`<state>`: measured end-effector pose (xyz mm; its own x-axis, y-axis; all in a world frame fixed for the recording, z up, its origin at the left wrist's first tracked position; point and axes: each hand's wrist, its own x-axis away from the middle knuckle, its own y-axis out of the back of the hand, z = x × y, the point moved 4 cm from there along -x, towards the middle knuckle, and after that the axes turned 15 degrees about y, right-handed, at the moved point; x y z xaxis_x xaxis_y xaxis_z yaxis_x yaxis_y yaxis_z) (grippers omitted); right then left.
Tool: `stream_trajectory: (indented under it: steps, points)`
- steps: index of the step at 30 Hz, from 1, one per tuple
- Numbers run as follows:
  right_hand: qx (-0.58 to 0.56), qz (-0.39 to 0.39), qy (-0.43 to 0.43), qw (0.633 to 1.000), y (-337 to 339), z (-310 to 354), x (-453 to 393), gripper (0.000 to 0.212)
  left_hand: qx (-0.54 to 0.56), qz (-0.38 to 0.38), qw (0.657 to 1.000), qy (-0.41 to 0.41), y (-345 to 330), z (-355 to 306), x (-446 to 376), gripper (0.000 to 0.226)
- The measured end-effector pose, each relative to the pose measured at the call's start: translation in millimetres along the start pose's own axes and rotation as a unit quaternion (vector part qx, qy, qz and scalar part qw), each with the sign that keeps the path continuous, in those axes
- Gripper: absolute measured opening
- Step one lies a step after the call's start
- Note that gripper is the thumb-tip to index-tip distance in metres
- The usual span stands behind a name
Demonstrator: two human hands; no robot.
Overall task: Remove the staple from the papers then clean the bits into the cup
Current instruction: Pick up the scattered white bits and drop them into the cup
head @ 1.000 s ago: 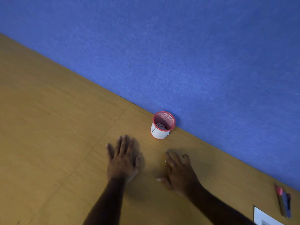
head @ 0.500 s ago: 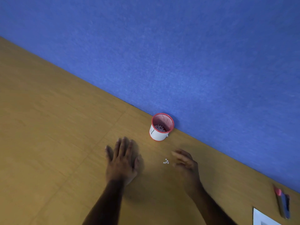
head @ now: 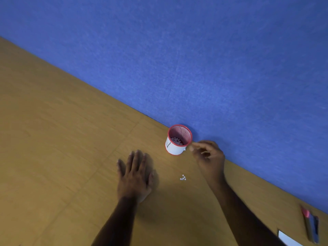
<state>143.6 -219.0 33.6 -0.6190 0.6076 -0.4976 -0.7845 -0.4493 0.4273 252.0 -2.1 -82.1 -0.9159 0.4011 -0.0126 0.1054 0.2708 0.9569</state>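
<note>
Blue felt-like wall [head: 213, 59] fills the far half of the view, and below it the tan wooden surface [head: 53, 139] runs down toward the near edge. On that surface the left hand [head: 134, 176] lies flat, palm down, its fingers spread a little and holding nothing. The right hand [head: 207, 157] is raised at the right side of the cup [head: 175, 145], its thumb and first fingers [head: 194, 144] drawn together in a pinch just beside the red rim; whether a bit sits in that pinch is too small to tell. The cup stands upright against the wall, white outside with red mesh inside, and a heap of pale bits already lies in its bottom. At the near right corner a white sheet of papers [head: 287, 240] shows only its edge, with a dark stapler-like tool [head: 311, 226] beside it.

Smallest of all is the cluster of white bits [head: 182, 177] on the bare surface, between the two hands and nearer than the cup. It lies near and to the left of the right hand's fingers, and to the right of the left hand. The right hand looks the closer one, so the coming pick-up likely means drawing that hand back toward the near side and slightly left, then carrying the bits far again to the cup.
</note>
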Motion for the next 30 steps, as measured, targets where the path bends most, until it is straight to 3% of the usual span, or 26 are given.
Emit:
stream_trajectory:
  steps: [3, 7, 15, 23, 30]
  points:
    - [0.051, 0.050, 0.003, 0.997, -1.4, -22.2, 33.1, 0.011, 0.001, 0.000, 1.000, 0.000, -0.6, 0.5, -0.6, 0.070]
    - [0.152, 0.136, 0.016, 0.979, -5.1, -44.5, 71.1, 0.038, 0.010, -0.003, 1.000, 0.002, -0.3, 0.7, -0.7, 0.070]
    - [0.372, 0.250, 0.067, 0.891, -14.7, -31.6, 131.7, 0.066, 0.014, -0.001, 1.000, 0.004, 1.5, -0.5, -0.7, 0.071]
    - [0.409, 0.338, 0.057, 0.845, -24.3, -30.5, 136.8, 0.094, 0.005, 0.007, 1.000, 0.006, -0.4, 0.7, 0.1, 0.071]
    - [0.396, 0.326, 0.088, 0.854, -22.4, -33.7, 130.8, 0.091, 0.003, 0.007, 1.000, 0.005, -0.4, 0.9, -0.1, 0.071]
